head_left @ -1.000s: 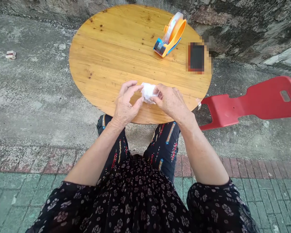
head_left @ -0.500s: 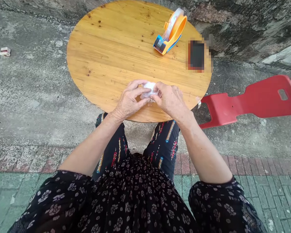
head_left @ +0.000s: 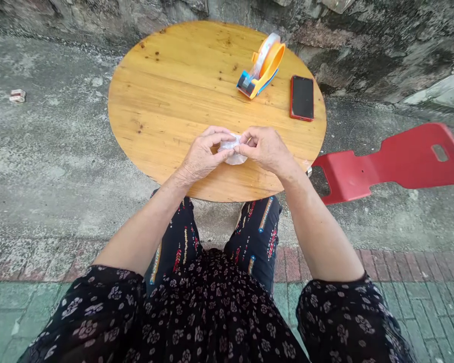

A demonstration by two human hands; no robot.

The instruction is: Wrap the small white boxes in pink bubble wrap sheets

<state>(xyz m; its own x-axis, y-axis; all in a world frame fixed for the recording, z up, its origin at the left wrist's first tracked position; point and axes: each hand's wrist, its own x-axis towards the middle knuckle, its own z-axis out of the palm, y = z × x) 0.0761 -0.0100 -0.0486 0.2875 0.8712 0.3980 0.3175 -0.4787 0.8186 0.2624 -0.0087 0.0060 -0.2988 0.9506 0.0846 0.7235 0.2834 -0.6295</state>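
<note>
Over the near edge of a round wooden table (head_left: 166, 101), my left hand (head_left: 202, 156) and my right hand (head_left: 267, 148) are closed on the same small white crumpled wad (head_left: 232, 151), which looks like plastic or paper. Both hands pinch it between thumb and fingers, and most of the wad is hidden between them. Farther back on the table lie an orange and blue tape dispenser (head_left: 262, 66) and a phone in a red case (head_left: 301, 97), screen up.
A red plastic chair (head_left: 393, 161) lies tipped over on the concrete to the right of the table. A rough stone wall runs behind the table. A small packet (head_left: 17, 95) lies on the ground at far left. Brick paving is beneath my knees.
My hands have drawn closer together around the white wad, covering more of it. The view has shifted slightly.
</note>
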